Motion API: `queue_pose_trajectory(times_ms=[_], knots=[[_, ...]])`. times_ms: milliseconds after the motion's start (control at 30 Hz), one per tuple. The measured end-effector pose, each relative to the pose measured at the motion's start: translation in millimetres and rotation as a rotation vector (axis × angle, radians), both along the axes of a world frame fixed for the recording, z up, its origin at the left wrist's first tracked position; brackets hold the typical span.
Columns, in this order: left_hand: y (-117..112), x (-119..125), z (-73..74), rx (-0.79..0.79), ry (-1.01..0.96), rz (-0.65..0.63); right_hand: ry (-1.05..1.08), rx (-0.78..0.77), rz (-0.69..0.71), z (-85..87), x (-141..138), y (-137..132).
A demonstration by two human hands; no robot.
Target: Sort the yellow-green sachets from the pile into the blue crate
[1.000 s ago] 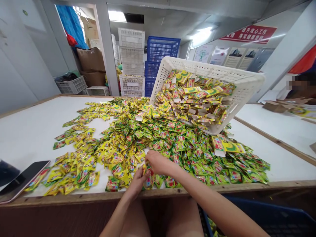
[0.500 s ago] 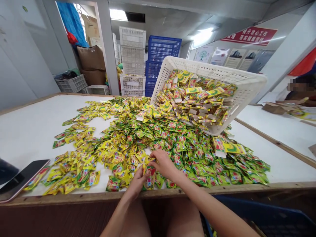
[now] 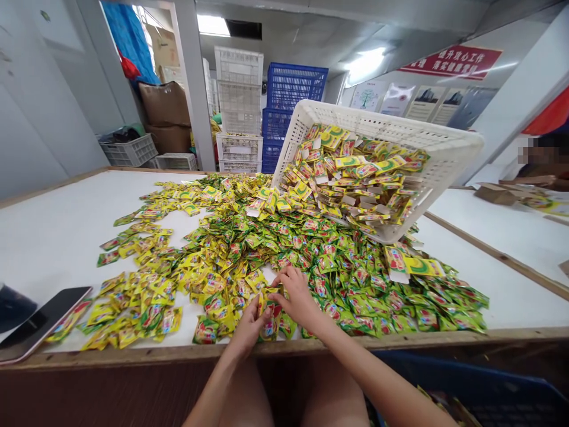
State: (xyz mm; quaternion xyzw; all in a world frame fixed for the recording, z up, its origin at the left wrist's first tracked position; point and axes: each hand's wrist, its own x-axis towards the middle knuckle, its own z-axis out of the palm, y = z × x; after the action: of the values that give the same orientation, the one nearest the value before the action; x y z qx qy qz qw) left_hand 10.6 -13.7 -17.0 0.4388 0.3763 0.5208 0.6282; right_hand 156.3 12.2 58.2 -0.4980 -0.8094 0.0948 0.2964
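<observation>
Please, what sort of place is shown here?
Probably a packing workshop: small sachets heaped on a white table, a tilted white basket of small cartons, and stacked blue crates behind.

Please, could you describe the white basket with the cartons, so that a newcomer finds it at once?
Start from the white table, whose middle is covered by a heap of yellow and green packets. At the heap's rear right sits a white perforated basket. Unlike the upright white crates stacked behind, it is tilted, its mouth towards the viewer, showing many yellow cartons.

Held yellow box, red-printed
</observation>
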Motion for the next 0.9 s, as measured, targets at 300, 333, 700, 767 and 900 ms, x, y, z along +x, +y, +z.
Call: queue_pose_trajectory(times_ms=[300, 333, 700, 767, 900], knots=[[0.0, -1.6, 2.8, 0.063, 0.038, 0.019, 0.030, -0.067, 0.054, -3.6, -2.1, -2.5], [-0.2, -1.8, 2.9, 0.071, 0.032, 0.017, 0.035, -0.071, 0.041, -4.0, -2.8, -3.4], [-1.2, -0.1, 7.3, 0.071, 0.039, 0.042, -0.032, 0.008, -0.014, -2.4, -8.7, -12.2], [-0.7, 0.0, 6.6, 0.079, 0.046, 0.046, -0.044, 0.004, -0.003, -2.6, -7.7, -11.8], [0.1, -0.4, 3.9, 0.093, 0.023, 0.031, -0.056, -0.062, 0.063, -1.4, -3.9, -7.2]])
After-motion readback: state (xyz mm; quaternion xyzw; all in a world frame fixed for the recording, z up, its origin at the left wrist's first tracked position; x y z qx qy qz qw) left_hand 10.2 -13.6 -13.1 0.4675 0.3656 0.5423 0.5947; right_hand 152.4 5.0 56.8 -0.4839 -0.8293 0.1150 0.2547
